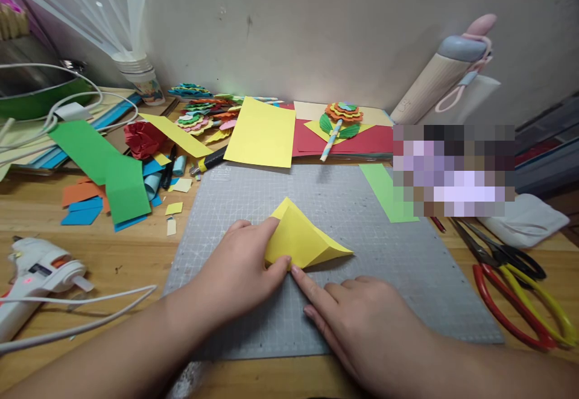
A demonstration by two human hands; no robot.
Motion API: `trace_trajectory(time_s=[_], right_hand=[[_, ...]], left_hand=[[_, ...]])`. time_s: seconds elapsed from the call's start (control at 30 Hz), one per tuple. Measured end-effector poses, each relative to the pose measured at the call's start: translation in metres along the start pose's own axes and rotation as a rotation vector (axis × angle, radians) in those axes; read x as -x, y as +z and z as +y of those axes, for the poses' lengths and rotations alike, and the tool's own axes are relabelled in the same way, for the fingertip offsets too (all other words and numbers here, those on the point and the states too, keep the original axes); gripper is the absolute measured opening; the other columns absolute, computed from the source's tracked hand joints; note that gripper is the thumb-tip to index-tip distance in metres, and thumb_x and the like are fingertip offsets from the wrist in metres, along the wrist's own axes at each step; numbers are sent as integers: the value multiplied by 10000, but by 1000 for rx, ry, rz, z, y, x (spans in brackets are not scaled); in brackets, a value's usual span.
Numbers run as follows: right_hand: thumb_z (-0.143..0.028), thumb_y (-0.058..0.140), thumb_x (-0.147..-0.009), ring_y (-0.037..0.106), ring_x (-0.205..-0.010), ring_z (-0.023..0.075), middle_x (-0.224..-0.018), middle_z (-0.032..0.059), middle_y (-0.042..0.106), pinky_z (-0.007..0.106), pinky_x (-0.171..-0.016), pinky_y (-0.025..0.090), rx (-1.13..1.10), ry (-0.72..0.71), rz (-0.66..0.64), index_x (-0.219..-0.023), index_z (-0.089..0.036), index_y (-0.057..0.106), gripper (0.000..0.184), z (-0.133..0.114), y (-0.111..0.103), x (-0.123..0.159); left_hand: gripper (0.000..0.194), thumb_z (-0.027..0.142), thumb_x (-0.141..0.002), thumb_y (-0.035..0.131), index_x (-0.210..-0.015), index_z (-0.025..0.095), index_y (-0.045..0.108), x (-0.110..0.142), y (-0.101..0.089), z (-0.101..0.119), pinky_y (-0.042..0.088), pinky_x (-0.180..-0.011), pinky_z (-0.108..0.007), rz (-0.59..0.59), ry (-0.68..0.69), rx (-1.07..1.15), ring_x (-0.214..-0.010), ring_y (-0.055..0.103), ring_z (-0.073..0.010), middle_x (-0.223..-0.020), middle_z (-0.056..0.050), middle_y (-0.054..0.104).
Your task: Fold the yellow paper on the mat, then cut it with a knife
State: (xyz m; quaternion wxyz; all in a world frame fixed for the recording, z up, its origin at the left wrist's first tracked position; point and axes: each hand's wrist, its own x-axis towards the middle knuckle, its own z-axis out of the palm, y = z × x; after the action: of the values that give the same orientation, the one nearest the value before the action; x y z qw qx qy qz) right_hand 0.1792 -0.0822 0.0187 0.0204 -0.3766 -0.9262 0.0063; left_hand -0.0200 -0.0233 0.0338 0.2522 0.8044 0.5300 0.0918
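Observation:
A folded yellow paper (304, 239) lies on the grey cutting mat (344, 206) in front of me. My left hand (239, 269) pinches the paper's left edge between thumb and fingers. My right hand (362, 320) rests on the mat just below the paper, its index finger stretched out with the tip pressing at the paper's lower left corner; the other fingers are curled.
A white glue gun (38, 278) with its cable lies at the left. Red and yellow scissors (515, 290) lie at the right. A yellow sheet (262, 133), green paper (108, 169), paper scraps, paper flowers (341, 118) and a cup of straws (138, 73) sit behind the mat.

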Motion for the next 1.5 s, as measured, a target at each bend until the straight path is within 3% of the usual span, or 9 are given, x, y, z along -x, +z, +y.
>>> trace_trajectory(time_s=[0.17,0.37,0.7,0.93,1.07,1.27,1.5], right_hand=[[-262,498,-927,634,-513,211,-680,29,684,327,-462,332,11,-6,-34,-1308,-108,541,413,0,2,-1],[-261,525,-913,633,-528,213,-702,37,698,326,-476,340,14,-14,-55,-1307,-106,539,424,-1,2,-3],[-280,581,-891,632,-508,196,-647,7,682,318,-449,309,3,5,-59,-1314,-150,545,444,1,7,-6],[-267,612,-868,627,-461,207,-642,19,689,317,-403,289,143,-21,-111,-1341,-122,521,503,-6,9,-5],[-231,561,-883,650,-474,220,-645,25,708,326,-396,309,22,28,-149,-1333,-119,530,465,-6,3,-2],[-266,473,-923,706,-571,243,-773,37,762,318,-440,359,-176,158,-250,-1313,-240,563,402,5,-15,-11],[-252,486,-923,700,-577,211,-800,28,765,288,-465,374,-217,184,-203,-1269,-284,598,366,8,-18,-7]], left_hand=[[358,360,-849,554,-1162,186,545,-1,0,-5,432,-723,-374,55,-24,23,-835,551,-266,-849,-43,654],[310,339,-860,524,-1122,179,573,-2,2,-6,441,-774,-402,45,-18,-18,-892,570,-279,-944,-64,680],[273,330,-857,516,-1065,167,585,-4,3,-6,439,-787,-418,45,-11,-55,-886,585,-291,-934,-81,684],[287,315,-838,536,-1073,157,584,-3,4,-6,436,-796,-430,55,19,-89,-861,586,-293,-925,-77,691],[304,318,-840,539,-1104,172,576,-3,4,-7,442,-794,-422,63,32,-70,-860,592,-282,-941,-64,695],[383,333,-832,571,-1175,164,564,-2,4,-7,445,-789,-414,87,40,-60,-819,584,-263,-864,-46,688],[411,359,-833,578,-1192,160,562,0,2,-8,444,-778,-408,76,38,-21,-821,577,-264,-831,-46,677]])
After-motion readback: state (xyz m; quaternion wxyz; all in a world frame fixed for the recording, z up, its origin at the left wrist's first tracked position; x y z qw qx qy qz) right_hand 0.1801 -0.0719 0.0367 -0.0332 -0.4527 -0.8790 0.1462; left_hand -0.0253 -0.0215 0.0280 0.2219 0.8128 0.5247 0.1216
